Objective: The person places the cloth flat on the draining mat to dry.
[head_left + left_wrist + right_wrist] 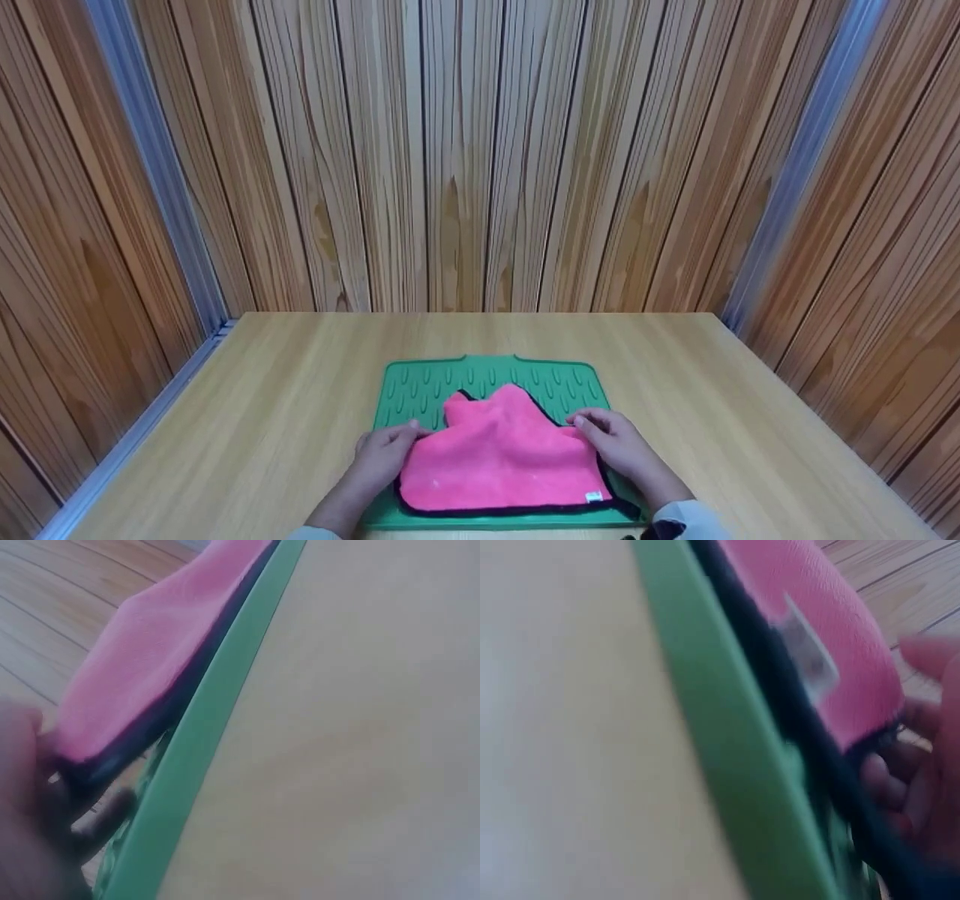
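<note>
A pink cloth [499, 457] with black edging lies spread over a green ridged mat [405, 382], its far edge bunched into peaks. A small white tag [594, 496] sits near its right front corner, where a black strap [628, 508] sticks out. My left hand [384, 454] pinches the cloth's left edge; in the left wrist view, fingers [105, 821] reach beneath the black border. At the right edge, my right hand [619, 446] grips the cloth between thumb and fingers. The right wrist view shows the fingertips [885, 784] curled under the border.
The mat lies near the front of a light wooden table [262, 405]. Wood-plank panels [457, 150] rise behind and on both sides, with metal strips [161, 165] at the corners.
</note>
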Action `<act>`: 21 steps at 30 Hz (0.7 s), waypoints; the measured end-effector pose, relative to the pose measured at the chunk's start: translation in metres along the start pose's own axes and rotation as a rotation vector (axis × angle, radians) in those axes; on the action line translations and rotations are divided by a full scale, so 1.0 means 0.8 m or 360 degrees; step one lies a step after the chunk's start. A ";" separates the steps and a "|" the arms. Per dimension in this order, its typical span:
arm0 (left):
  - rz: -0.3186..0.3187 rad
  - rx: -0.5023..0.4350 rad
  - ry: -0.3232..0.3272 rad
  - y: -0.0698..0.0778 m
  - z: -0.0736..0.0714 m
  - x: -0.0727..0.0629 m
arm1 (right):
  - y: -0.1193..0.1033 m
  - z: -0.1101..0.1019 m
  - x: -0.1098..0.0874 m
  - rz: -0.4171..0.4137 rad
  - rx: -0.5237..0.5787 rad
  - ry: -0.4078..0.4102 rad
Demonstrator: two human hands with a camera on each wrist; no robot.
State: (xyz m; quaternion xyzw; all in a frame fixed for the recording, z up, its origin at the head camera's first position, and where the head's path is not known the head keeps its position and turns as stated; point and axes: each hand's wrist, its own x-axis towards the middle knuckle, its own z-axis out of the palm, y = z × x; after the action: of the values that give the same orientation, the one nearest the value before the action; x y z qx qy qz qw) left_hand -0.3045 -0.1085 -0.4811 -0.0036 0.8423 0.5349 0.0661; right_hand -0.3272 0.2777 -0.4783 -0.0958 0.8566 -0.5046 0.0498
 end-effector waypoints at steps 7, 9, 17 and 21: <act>0.0230 -0.0147 0.0080 -0.005 0.009 0.003 | -0.005 0.013 0.015 -0.0005 0.0062 0.0098; 0.0277 -0.0233 0.0065 -0.008 0.008 0.002 | -0.003 0.012 0.016 -0.0025 0.0089 0.0092; 0.0352 -0.0365 0.0299 -0.012 0.001 -0.003 | 0.005 0.003 0.011 -0.0270 0.0382 0.0157; 0.0346 -0.0343 0.0252 -0.011 -0.004 -0.002 | 0.009 -0.003 0.011 -0.0299 0.0460 0.0129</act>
State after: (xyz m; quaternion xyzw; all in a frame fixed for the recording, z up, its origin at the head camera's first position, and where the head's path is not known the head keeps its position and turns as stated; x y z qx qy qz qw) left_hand -0.3026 -0.1154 -0.4872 0.0384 0.7780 0.6242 -0.0594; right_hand -0.3373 0.2809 -0.4833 -0.1469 0.7637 -0.6284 -0.0190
